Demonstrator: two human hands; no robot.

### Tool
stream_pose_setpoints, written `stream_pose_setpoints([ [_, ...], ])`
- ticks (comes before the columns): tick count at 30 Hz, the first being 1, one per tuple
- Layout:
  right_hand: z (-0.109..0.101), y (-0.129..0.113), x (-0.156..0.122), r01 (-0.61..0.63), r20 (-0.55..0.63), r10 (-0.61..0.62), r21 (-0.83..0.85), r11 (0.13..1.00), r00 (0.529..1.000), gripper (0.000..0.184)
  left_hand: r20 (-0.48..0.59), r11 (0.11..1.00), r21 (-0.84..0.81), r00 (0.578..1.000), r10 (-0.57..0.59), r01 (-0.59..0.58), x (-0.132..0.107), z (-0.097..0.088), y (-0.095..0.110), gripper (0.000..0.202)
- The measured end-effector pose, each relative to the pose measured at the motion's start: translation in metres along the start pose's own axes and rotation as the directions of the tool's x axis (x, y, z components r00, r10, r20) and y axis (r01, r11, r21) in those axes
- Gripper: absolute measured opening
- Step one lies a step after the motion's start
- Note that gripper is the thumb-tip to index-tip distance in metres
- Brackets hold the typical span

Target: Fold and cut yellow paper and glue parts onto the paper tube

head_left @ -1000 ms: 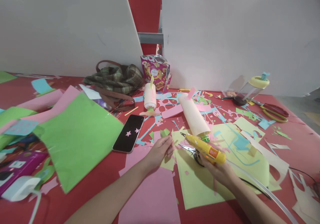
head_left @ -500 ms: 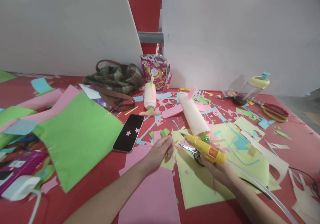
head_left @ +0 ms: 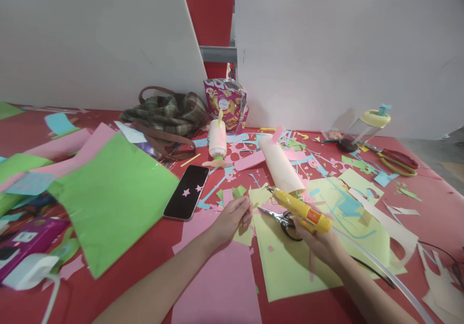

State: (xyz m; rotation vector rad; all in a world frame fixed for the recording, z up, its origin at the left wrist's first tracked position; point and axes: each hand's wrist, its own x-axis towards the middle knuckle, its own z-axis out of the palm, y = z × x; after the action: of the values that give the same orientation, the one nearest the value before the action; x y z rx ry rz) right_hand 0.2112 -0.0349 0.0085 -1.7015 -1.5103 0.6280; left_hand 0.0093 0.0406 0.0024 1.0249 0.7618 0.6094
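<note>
My right hand is wrapped round a yellow hot glue gun, its nozzle pointing up and left. A clear glue stick trails from its back end. Beneath the gun, small scissors with dark handles lie on pale yellow paper. My left hand rests over pink paper, fingers curled together; what they hold, if anything, is hidden. Just beyond the gun lies a cream paper-wrapped bottle with a pink strip at its far end.
Left of my hands lie a phone with pink stars on it, a green sheet and a purple power strip. A smaller wrapped bottle, a plaid bag and large scissors sit further back among paper scraps.
My right hand has moved slightly right with the glue gun, baring more of the small scissors and covering the bottle's green cap. My left hand has stayed in place.
</note>
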Motion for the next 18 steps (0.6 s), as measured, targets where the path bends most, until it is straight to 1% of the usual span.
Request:
stream_pose_setpoints([
  [4,-0.001,0.008,-0.001,-0.005,0.030,0.006,-0.041,0.999,1.000,0.010,0.010,1.000,0.005,1.000,0.020,-0.020,0.000,0.000,0.000,0.029],
  [7,-0.001,0.003,-0.001,0.014,0.039,-0.012,-0.067,0.998,0.999,0.009,0.009,1.000,0.004,1.000,0.026,-0.026,0.000,0.001,0.000,0.030],
  [10,-0.002,-0.004,-0.001,0.093,0.050,-0.087,-0.114,0.989,0.995,0.009,-0.002,1.000,0.001,1.000,0.009,-0.009,0.000,0.002,0.001,0.031],
  [13,-0.001,-0.005,-0.001,0.176,0.081,-0.164,-0.168,0.970,0.983,0.013,-0.007,1.000,0.009,1.000,0.008,-0.008,0.000,0.002,0.000,0.031],
  [18,-0.001,-0.001,-0.002,0.210,0.127,-0.189,-0.185,0.960,0.974,0.017,0.002,1.000,0.000,1.000,0.021,-0.021,0.000,0.001,0.000,0.031],
])
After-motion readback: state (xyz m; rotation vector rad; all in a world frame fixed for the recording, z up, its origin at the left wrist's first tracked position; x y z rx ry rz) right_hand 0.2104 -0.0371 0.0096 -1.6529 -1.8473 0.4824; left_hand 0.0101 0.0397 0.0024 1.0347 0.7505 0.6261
